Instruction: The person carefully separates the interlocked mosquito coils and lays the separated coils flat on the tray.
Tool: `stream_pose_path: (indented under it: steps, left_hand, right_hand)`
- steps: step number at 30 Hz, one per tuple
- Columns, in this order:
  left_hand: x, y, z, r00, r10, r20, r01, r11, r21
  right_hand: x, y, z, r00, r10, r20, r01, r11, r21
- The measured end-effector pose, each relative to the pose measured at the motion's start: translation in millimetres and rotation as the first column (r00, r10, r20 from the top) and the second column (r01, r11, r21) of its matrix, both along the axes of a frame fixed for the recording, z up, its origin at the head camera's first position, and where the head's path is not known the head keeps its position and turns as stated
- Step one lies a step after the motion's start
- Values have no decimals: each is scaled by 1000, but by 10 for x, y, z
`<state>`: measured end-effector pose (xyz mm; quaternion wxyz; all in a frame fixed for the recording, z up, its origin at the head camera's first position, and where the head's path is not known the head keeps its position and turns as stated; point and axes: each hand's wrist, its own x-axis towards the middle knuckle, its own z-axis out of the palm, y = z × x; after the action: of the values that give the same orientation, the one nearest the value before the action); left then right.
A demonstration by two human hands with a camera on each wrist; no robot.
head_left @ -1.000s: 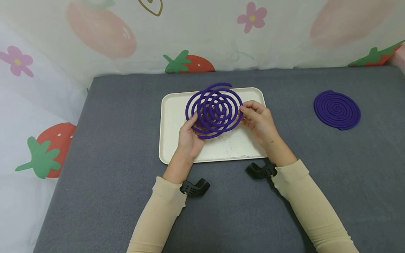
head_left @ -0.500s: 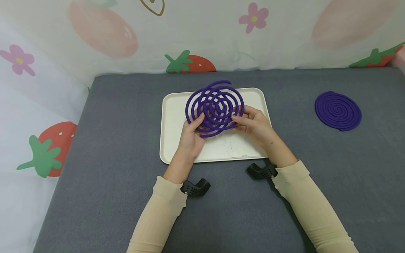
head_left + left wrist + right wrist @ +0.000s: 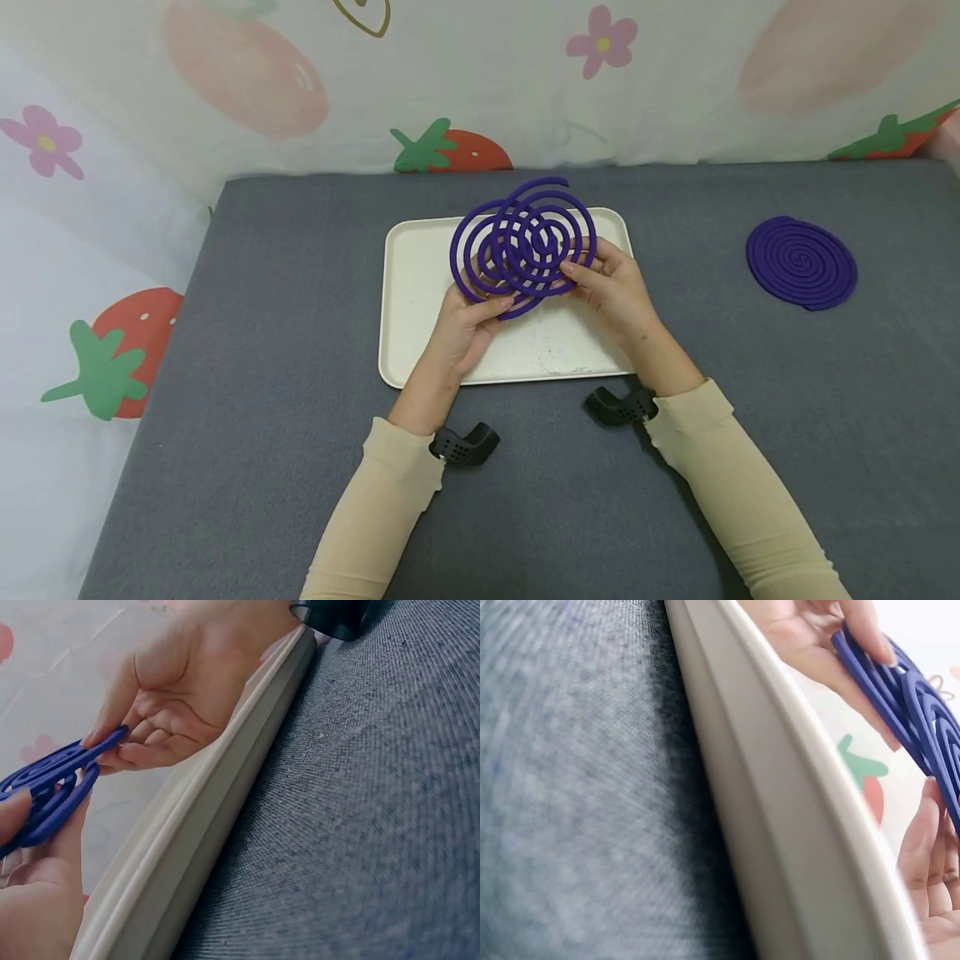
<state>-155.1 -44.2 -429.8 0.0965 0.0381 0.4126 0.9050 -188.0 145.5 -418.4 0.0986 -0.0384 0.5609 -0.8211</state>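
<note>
Aloft, purple coil (image 3: pixel 522 247) between left hand (image 3: pixel 465 325) and right hand (image 3: pixel 617 287).

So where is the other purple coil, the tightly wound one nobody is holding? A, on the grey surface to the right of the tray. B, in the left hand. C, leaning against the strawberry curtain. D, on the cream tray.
A: the wound purple coil lies flat on the grey surface, apart from the cream tray, while both hands hold the loosened coils over the tray.
</note>
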Motion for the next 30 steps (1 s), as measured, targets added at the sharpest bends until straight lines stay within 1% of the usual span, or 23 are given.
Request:
stream_pose_path:
  steps: [4, 8, 13, 16, 18, 20, 23, 25, 27, 30]
  left_hand:
    - [-6, -12, 0, 999, 35, -3, -35, 999, -35]
    - [-6, -17, 12, 997, 77, 5, -77, 996, -54]
    - [2, -18, 41, 995, 94, 26, -92, 993, -76]
    - [7, -39, 51, 993, 109, 41, -105, 990, -92]
    - [13, -60, 53, 993, 106, 43, -102, 992, -78]
    - [20, -75, 52, 995, 94, 38, -92, 995, -35]
    - [25, -90, 47, 998, 60, 9, -60, 998, 22]
    - [22, -99, 43, 999, 51, 4, -51, 998, 42]
    - [18, -115, 39, 998, 60, 12, -61, 998, 19]
    - [7, -152, 33, 992, 119, 40, -116, 991, -69]
  right_hand:
    - [3, -6, 10, 1000, -23, -9, 23, 999, -31]
    - [-4, 4, 0, 999, -32, -8, 32, 999, -37]
    - [-14, 28, -1, 999, -36, -8, 36, 998, -56]
    - [-16, 50, 8, 999, -50, 6, 51, 995, -87]
    - [-14, 66, 16, 998, -57, 12, 58, 992, -109]
    - [-8, 77, 26, 998, -57, 10, 58, 990, -129]
    - [-5, 83, 35, 999, -43, -7, 42, 988, -151]
    - [-8, 86, 38, 999, -31, -18, 27, 986, -164]
    - [-16, 98, 36, 999, -25, -20, 21, 986, -168]
    - [-32, 140, 29, 999, -36, -16, 33, 988, -149]
